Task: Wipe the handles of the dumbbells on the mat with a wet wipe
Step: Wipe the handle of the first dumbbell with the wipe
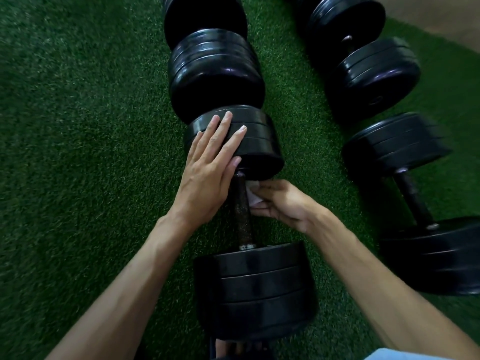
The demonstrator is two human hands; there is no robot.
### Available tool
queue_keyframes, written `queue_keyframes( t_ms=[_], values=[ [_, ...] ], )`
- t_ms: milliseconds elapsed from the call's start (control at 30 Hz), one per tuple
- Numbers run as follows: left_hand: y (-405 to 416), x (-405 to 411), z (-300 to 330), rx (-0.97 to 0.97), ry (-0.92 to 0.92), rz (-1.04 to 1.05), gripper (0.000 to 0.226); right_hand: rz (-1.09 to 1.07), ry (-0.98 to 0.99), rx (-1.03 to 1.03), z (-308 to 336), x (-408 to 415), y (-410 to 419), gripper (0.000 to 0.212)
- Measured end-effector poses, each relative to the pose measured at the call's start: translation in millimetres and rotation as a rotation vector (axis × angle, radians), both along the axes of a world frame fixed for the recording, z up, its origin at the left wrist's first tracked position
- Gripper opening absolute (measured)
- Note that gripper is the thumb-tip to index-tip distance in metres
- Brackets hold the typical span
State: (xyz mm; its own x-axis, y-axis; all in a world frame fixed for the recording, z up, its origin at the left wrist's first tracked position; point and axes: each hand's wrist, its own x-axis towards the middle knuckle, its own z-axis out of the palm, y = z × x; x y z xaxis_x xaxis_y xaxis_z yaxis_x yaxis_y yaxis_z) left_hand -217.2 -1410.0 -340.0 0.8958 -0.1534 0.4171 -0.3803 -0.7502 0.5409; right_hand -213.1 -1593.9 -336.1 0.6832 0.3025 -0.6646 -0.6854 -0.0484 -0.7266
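A black dumbbell lies lengthwise on the green turf mat (pixel 78 152), its dark knurled handle (pixel 242 216) between two stacks of plates. My left hand (pixel 210 172) lies flat with straight fingers on the far plate stack (pixel 257 141), its thumb by the handle's far end. My right hand (pixel 280 203) pinches a white wet wipe (pixel 253 194) and holds it against the right side of the handle near its far end. The near plate stack (pixel 259 287) sits just below my wrists.
Another dumbbell (pixel 213 68) lies in line beyond the one I touch. To the right, two more dumbbells lie on the turf, one far (pixel 363 63) and one near (pixel 413 196). A pale floor strip (pixel 441 16) shows at the top right corner.
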Motion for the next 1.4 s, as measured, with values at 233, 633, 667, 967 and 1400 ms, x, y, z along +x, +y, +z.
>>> queue_keyframes(
  t_ms=[233,633,667,967,1400],
  values=[
    [-1.7,-0.6,0.3,-0.002,0.004,0.013,0.046,0.157,-0.149,-0.246,4.6,-4.5,5.8,0.024],
    [-1.1,-0.2,-1.1,0.016,-0.002,0.013,0.046,0.124,-0.168,-0.249,10.6,-16.1,0.3,0.026],
    [-1.4,-0.1,-1.8,0.017,-0.005,0.018,0.046,0.114,-0.170,-0.256,12.6,-16.4,-2.2,0.027],
    [-3.2,-1.2,-1.2,0.018,0.009,0.021,0.046,0.220,0.122,-0.106,6.7,-0.7,1.3,0.034],
    [-3.6,-0.2,-3.3,0.014,-0.022,0.031,0.045,0.143,-0.046,-0.288,11.7,-16.0,-1.1,0.024]
  ],
)
